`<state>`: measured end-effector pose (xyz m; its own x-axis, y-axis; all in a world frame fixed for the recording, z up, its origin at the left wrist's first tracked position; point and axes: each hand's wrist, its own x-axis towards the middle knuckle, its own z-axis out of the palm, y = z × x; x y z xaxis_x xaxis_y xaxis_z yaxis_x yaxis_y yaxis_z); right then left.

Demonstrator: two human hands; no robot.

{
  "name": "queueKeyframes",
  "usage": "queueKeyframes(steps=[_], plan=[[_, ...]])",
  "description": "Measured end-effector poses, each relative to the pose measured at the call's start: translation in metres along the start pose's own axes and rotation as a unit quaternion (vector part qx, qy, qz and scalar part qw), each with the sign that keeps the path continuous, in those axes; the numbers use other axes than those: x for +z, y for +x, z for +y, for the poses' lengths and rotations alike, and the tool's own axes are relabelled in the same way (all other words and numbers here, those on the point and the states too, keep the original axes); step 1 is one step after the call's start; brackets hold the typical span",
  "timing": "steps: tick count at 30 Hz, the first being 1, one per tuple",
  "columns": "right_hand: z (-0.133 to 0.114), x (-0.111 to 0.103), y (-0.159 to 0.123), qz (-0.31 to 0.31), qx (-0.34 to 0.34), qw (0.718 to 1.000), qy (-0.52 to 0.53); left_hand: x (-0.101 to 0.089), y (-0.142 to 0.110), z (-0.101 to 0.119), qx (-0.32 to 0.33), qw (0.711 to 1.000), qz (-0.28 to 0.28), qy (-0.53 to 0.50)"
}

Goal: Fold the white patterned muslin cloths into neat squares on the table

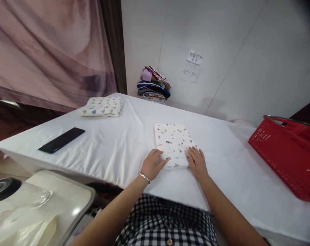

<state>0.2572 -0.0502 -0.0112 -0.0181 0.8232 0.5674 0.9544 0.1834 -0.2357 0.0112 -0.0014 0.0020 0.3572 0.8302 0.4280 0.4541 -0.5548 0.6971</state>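
Note:
A folded white cloth (174, 143) with small grey and green prints lies flat on the white-covered table in front of me. My left hand (154, 164) rests at its near left corner, thumb and fingers apart on the fabric. On the opposite side, my right hand (197, 161) touches the cloth's right edge with its fingers stretched out. Neither hand grips anything. Farther off to the left, a second folded cloth (103, 106) with grey, blue and red prints sits near the table's far edge.
A black phone-like slab (62, 140) lies on the left of the table (119, 150). At the right stands a red plastic basket (288, 157). A stack of folded fabrics (154, 85) rises by the wall. A pale stool-like surface (67, 194) is at lower left.

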Motion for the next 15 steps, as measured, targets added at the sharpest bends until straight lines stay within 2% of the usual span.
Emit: queueKeyframes(steps=[4, 8, 11, 15], plan=[[-0.007, -0.012, -0.009, 0.030, -0.066, 0.996, 0.048, 0.001, -0.017, 0.008, 0.031, 0.998, -0.028, 0.057], [-0.012, -0.019, -0.018, -0.028, -0.124, 0.990, 0.059, 0.005, -0.017, 0.010, 0.043, 0.993, -0.040, 0.106], [-0.012, -0.017, -0.020, -0.057, -0.126, 0.989, 0.045, 0.008, -0.016, 0.012, 0.055, 0.988, -0.039, 0.136], [-0.008, -0.011, -0.019, -0.040, -0.103, 0.994, 0.018, 0.012, -0.017, 0.014, 0.052, 0.986, -0.036, 0.157]])
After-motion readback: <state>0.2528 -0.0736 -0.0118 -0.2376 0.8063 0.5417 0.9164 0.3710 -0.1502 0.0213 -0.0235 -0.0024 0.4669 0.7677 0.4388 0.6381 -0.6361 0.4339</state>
